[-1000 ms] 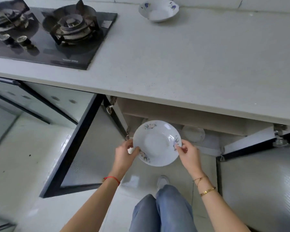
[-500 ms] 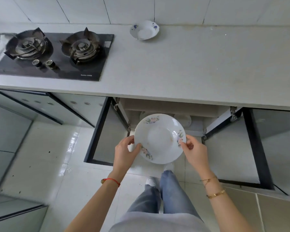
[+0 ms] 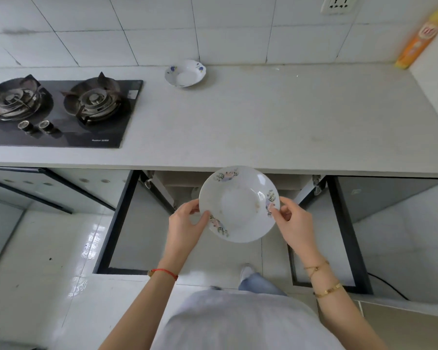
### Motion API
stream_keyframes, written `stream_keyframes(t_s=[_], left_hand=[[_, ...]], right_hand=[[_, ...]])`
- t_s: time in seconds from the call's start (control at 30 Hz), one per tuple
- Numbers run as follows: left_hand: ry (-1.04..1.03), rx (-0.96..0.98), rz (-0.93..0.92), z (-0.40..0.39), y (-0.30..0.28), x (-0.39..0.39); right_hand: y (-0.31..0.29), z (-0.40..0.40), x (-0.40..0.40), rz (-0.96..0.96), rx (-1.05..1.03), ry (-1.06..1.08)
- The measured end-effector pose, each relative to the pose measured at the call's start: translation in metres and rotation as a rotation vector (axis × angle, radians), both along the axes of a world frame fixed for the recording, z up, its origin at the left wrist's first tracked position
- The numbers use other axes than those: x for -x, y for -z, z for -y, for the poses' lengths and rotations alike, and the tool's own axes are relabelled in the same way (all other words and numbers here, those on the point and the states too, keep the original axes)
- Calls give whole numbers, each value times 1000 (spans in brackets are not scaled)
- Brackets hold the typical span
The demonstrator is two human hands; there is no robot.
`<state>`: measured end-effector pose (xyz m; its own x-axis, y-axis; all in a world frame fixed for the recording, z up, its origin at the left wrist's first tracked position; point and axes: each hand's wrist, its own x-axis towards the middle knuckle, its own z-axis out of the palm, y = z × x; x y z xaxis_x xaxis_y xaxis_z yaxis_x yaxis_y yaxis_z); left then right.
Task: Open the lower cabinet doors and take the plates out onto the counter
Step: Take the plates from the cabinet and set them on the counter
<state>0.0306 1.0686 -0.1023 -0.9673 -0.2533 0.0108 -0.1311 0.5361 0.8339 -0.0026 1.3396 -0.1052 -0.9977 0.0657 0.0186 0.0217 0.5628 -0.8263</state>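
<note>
A white deep plate with flower prints [image 3: 239, 203] is held level in front of the counter's front edge, its far rim just overlapping that edge. My left hand [image 3: 186, 224] grips its left rim and my right hand [image 3: 292, 222] grips its right rim. Both lower cabinet doors stand swung wide: the left door [image 3: 127, 223] and the right door [image 3: 344, 231]. The cabinet's inside is mostly hidden behind the plate. A second white plate with blue flowers [image 3: 185, 73] rests on the grey counter [image 3: 276, 122] near the wall.
A black two-burner gas hob [image 3: 58, 112] fills the counter's left end. An orange and yellow packet [image 3: 420, 36] leans in the right corner. A wall socket [image 3: 339, 3] sits above. My legs and a white shoe [image 3: 245, 272] are on the tiled floor between the doors.
The view has risen from a crouch, showing more counter and wall. The plate has come up in both hands from the cabinet opening to the height of the counter's edge.
</note>
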Motion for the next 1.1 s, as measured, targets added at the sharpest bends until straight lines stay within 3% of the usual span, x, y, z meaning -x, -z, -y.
stream_keyframes(t_s=[0.53,1.1], left_hand=[[-34,-40,-55,-30,-19,170],[73,4,-12,45,-7,454]], right_hand=[[-19,-26,185,-32,-30,-59],[-13,48,452,0,-94,62]])
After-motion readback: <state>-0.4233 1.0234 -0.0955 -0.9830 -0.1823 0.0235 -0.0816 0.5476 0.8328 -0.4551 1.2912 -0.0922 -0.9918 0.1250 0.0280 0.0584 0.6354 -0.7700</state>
